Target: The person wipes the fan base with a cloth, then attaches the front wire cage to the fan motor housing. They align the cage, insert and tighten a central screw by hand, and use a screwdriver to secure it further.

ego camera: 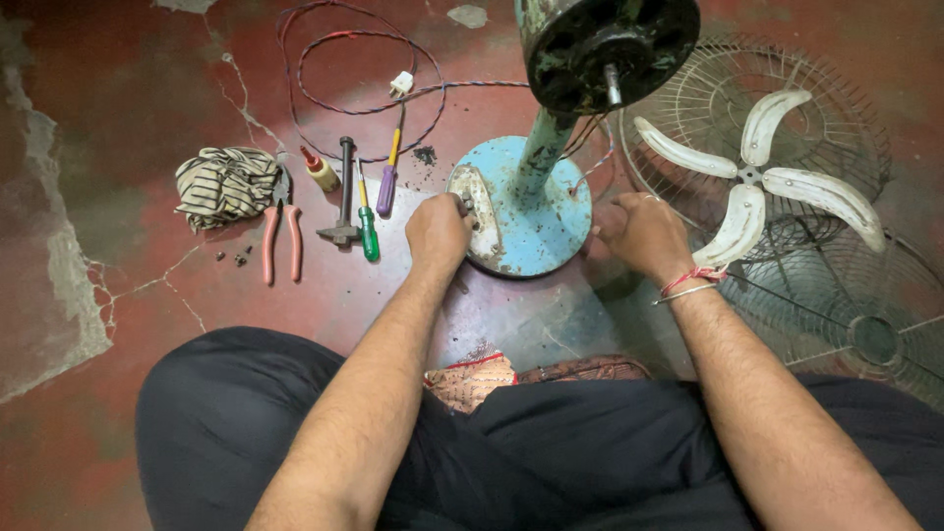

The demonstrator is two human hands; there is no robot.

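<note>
An old pedestal fan stands on its round light-blue base (531, 231), its blue stem rising to a dark motor housing (605, 44) with a bare shaft. My left hand (438, 231) rests on the base's left rim, fingers curled around a small dark part there; what it is I cannot tell. My right hand (639, 236) is closed against the base's right edge, with a red thread and a bangle on the wrist.
On the red floor to the left lie a striped cloth (226, 185), red-handled pliers (280, 231), a hammer (344, 197), green and purple screwdrivers (369, 221), a small bottle (320, 172) and a twisted cord with a plug (401, 84). Fan blades (757, 182) lie on wire guards at right.
</note>
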